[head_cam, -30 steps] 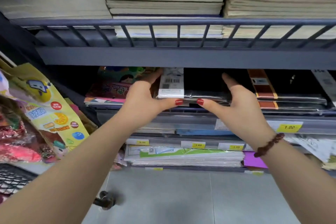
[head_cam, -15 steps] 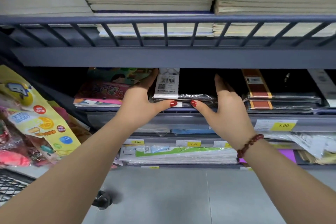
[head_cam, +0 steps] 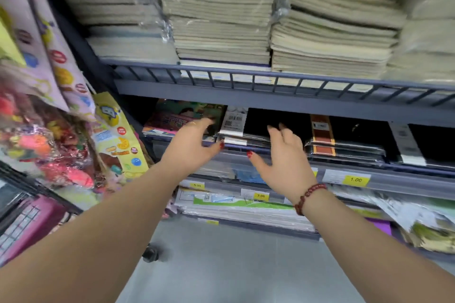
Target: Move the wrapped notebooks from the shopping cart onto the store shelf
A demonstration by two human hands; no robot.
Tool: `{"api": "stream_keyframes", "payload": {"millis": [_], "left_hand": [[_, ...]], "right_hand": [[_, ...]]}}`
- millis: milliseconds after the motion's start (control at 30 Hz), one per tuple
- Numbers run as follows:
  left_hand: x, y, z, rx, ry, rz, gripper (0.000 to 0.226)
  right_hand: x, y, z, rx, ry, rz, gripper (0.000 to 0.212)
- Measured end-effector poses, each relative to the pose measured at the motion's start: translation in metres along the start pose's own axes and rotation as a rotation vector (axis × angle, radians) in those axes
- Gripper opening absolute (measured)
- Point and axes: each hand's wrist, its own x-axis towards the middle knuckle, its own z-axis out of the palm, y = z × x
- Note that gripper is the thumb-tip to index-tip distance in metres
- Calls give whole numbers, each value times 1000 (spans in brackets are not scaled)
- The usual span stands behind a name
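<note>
Your wrapped notebooks [head_cam: 242, 134] lie flat as a short stack on the middle shelf [head_cam: 283, 102], their long axis running back into the shelf, with the short end facing you at the front lip. Only that front edge and a strip of the top show; the rest runs back into shadow under the shelf above, so you cannot see how deep the stack goes or count its layers with any certainty. The covers are black under glossy clear film, and a white label with a barcode and a QR square sits on the left part of the top one. Your left hand [head_cam: 194, 147] is spread with the fingers apart just left of the stack, your right hand [head_cam: 283, 157] likewise splayed in front of its right end; both are released and grasp nothing, though motion blur makes it hard to tell whether any fingertip touches the film. A red bead bracelet [head_cam: 309, 198] circles your right wrist. A second dark wrapped stack with an orange band [head_cam: 342, 149] lies near on the right, and colourful books [head_cam: 177, 120] lie on the left.
</note>
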Motion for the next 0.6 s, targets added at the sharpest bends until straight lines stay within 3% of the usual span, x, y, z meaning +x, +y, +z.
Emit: {"api": "stream_keyframes", "payload": {"millis": [200,467,600], "left_hand": [[-102,-2,-69,309,-4,-53,55],[-249,-3,-199,451,136,-300,66],[-330,-12,-252,492,215,-417,57]], "right_hand": [[-46,-45,-48,-164,-96,-332,71],[-94,-161,-89,-210,-138,-669,69],[-123,-227,-92,-234,-162,-810,60]]}}
